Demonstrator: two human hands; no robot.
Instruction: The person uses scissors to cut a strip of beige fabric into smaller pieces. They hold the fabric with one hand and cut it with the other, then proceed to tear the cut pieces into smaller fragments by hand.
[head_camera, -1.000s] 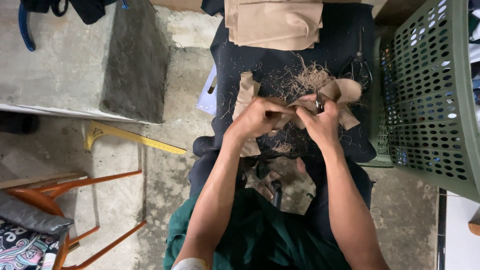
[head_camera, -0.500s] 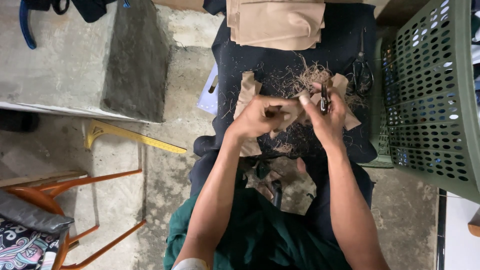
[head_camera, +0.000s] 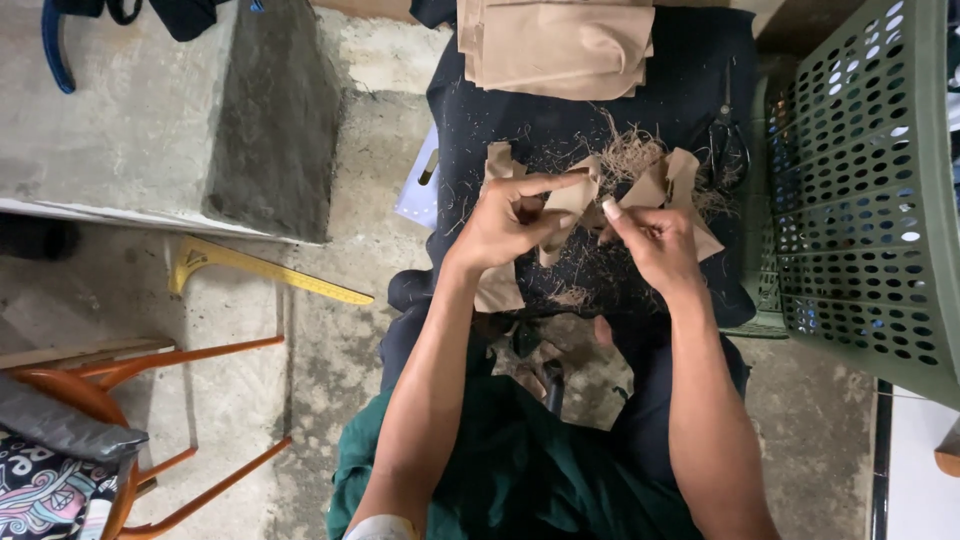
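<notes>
Two hands meet at upper centre of frame over a dark navy cloth (head_camera: 680, 100). Left hand (head_camera: 505, 220), fingers curled, pinches a tan fabric strip (head_camera: 572, 200); right hand (head_camera: 655, 240), fingers closed, grips the same strip's other part beside it. Frayed brown thread clump (head_camera: 630, 155) lies just above the hands. Stack of folded tan fabric (head_camera: 555, 45) at top centre. Black scissors (head_camera: 728, 150) near a green perforated plastic basket (head_camera: 860, 180), right edge. Yellow ruler (head_camera: 270, 275) on concrete floor, left.
</notes>
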